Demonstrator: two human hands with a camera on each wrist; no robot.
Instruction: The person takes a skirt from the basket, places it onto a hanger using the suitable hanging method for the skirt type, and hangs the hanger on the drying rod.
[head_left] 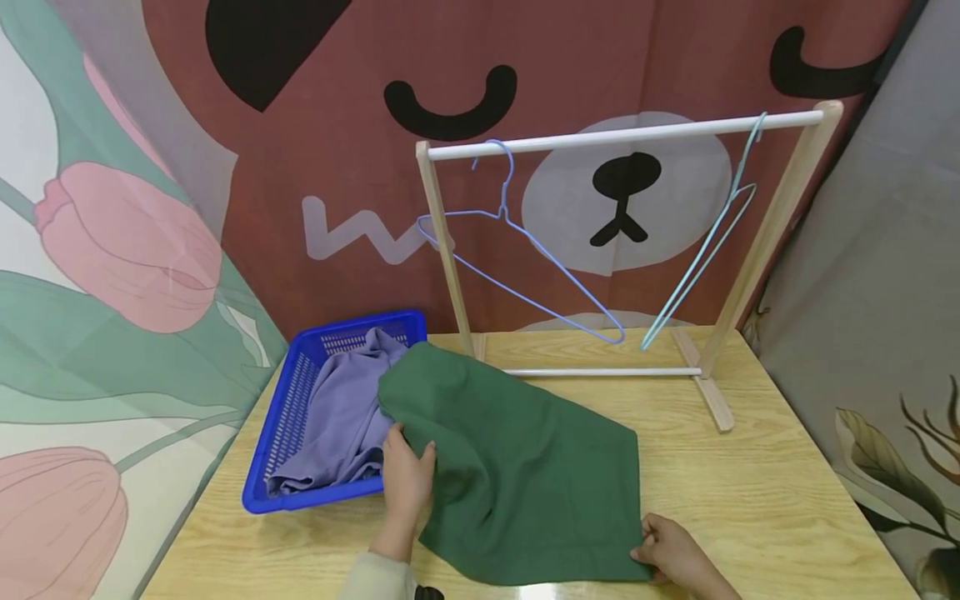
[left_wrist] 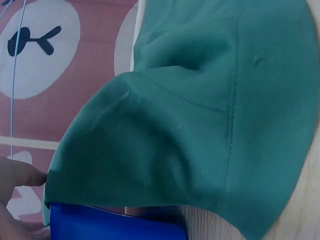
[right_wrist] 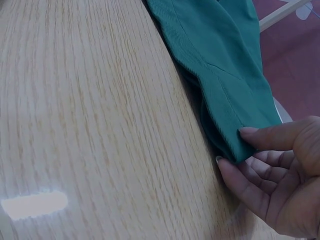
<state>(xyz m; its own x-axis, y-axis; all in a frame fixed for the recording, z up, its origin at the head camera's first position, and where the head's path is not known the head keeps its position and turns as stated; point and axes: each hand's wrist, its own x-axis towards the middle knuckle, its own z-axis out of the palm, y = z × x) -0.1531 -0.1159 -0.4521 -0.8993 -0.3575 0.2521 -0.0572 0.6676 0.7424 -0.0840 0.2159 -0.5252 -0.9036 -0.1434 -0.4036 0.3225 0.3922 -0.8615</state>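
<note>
A dark green cloth garment (head_left: 540, 475) with stitched hems spreads across the table, its upper left part reaching over the basket's edge. My left hand (head_left: 405, 479) pinches its left side between thumb and fingers; the left wrist view shows the thumb at the fabric (left_wrist: 150, 140) edge. At the lower right corner my right hand (head_left: 675, 550) pinches the hem, thumb on top and fingers beneath, as the right wrist view shows on the doubled edge (right_wrist: 225, 115). Whether it is a skirt or another kind of garment I cannot tell.
A blue plastic basket (head_left: 262, 467) at the left holds a crumpled purple garment (head_left: 341, 417). Behind the green cloth stands a wooden rack with a white rail (head_left: 622, 136). From it hang a blue hanger (head_left: 558, 262) and a mint-coloured hanger (head_left: 701, 258).
</note>
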